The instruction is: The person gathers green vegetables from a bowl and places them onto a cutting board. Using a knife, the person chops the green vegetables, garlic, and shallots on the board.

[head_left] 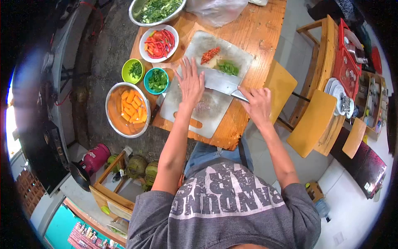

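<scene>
A wide-bladed knife (219, 81) lies across a grey-white cutting board (203, 124). My right hand (256, 101) is closed round its handle at the board's right edge. My left hand (191, 81) is spread flat, fingers apart, at the board's left side, by the blade's far end. Just beyond the blade are a small heap of chopped red chili (210, 54) and some cut green leaves (227, 67). Whether my left palm touches the blade is hard to tell.
Left of the board stand bowls of red chilies (175, 41), chopped greens (168, 79), green pieces (124, 74) and orange carrot pieces (108, 118). A large greens bowl (132, 16) and plastic bag (215, 12) are at the far side. Yellow stools (311, 120) stand right.
</scene>
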Action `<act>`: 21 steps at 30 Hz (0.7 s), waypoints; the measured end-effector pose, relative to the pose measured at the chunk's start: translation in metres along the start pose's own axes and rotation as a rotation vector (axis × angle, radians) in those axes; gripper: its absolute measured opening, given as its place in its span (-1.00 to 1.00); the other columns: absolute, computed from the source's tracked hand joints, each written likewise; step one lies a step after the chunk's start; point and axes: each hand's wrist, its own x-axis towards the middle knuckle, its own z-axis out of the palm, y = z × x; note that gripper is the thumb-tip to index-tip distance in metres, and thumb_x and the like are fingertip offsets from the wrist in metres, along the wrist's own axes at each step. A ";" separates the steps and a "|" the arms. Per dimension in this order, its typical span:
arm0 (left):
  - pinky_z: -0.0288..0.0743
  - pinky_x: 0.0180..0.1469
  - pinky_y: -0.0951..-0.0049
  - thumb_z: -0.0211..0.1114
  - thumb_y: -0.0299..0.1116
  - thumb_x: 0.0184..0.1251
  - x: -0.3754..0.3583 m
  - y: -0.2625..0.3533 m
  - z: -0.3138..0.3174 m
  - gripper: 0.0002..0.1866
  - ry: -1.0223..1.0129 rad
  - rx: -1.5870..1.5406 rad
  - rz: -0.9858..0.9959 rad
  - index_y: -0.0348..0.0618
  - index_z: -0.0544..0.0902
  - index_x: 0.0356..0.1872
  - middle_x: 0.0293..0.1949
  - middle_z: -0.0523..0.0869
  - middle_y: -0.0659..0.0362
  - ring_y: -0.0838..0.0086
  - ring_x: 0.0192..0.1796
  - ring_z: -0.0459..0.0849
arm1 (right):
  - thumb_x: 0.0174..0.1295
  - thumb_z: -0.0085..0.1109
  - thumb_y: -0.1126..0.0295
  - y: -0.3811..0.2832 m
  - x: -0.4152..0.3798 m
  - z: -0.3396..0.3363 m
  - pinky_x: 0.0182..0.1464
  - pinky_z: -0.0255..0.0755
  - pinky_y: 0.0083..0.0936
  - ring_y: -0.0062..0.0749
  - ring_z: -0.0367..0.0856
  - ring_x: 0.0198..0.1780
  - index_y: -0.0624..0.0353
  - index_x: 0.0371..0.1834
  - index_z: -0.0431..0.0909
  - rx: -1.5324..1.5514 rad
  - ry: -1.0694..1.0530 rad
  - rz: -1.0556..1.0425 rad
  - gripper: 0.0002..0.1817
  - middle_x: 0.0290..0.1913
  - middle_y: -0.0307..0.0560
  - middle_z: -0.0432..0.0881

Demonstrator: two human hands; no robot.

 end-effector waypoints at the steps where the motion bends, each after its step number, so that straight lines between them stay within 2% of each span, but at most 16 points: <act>1: -0.43 0.49 -0.28 -0.05 -0.03 0.51 -0.001 0.002 -0.006 -0.26 -0.021 -0.007 0.023 -0.13 -0.04 0.57 0.59 -0.18 -0.06 0.01 0.61 -0.29 | -0.08 0.47 0.36 0.002 -0.001 0.003 0.13 0.27 -0.24 -0.30 0.50 -0.22 -0.10 0.04 0.67 0.030 0.008 -0.008 -0.50 -0.37 -0.22 0.56; 6: -0.36 0.50 -0.25 -0.13 -0.09 0.56 0.014 0.020 -0.039 -0.33 0.066 -0.067 0.045 -0.16 -0.02 0.56 0.59 -0.19 -0.06 -0.03 0.61 -0.28 | -0.03 0.45 0.32 0.015 -0.003 0.015 -0.15 0.48 -0.37 -0.28 0.53 -0.25 -0.06 0.06 0.65 0.131 -0.080 0.021 -0.52 -0.35 -0.18 0.59; 9: -0.33 0.51 -0.23 -0.09 -0.15 0.55 0.019 0.023 -0.039 -0.35 0.089 -0.108 0.023 -0.17 0.02 0.55 0.58 -0.12 -0.07 -0.04 0.60 -0.24 | 0.04 0.43 0.27 0.019 -0.003 0.016 -0.33 0.52 -0.37 -0.27 0.57 -0.31 -0.05 0.04 0.65 0.195 0.004 -0.017 -0.57 -0.36 -0.16 0.64; 14: -0.25 0.51 -0.21 0.03 -0.33 0.45 0.032 0.024 -0.038 -0.36 0.107 -0.095 0.097 -0.17 0.12 0.51 0.55 0.04 -0.09 -0.06 0.59 -0.13 | 0.19 0.34 0.15 0.016 0.000 0.017 -0.38 0.53 -0.28 -0.15 0.65 -0.40 -0.05 -0.02 0.65 0.204 0.005 0.028 -0.68 -0.43 -0.07 0.66; 20: -0.20 0.51 -0.22 0.11 -0.49 0.18 0.046 0.020 -0.026 -0.23 -0.045 0.057 0.217 -0.12 0.16 0.50 0.52 0.15 -0.08 -0.10 0.58 -0.08 | 0.25 0.27 0.12 0.020 -0.004 0.033 -0.46 0.51 -0.18 -0.04 0.66 -0.47 -0.01 -0.14 0.59 0.176 -0.088 0.080 -0.76 -0.50 0.01 0.63; 21: -0.18 0.49 -0.26 0.09 -0.44 0.25 0.048 0.020 -0.018 -0.29 -0.005 -0.052 0.194 -0.13 0.19 0.49 0.49 0.20 -0.10 -0.12 0.57 -0.05 | 0.26 0.26 0.13 0.022 0.003 0.028 -0.47 0.51 -0.17 -0.03 0.66 -0.48 0.00 -0.16 0.58 0.173 -0.095 0.084 -0.76 -0.51 0.02 0.63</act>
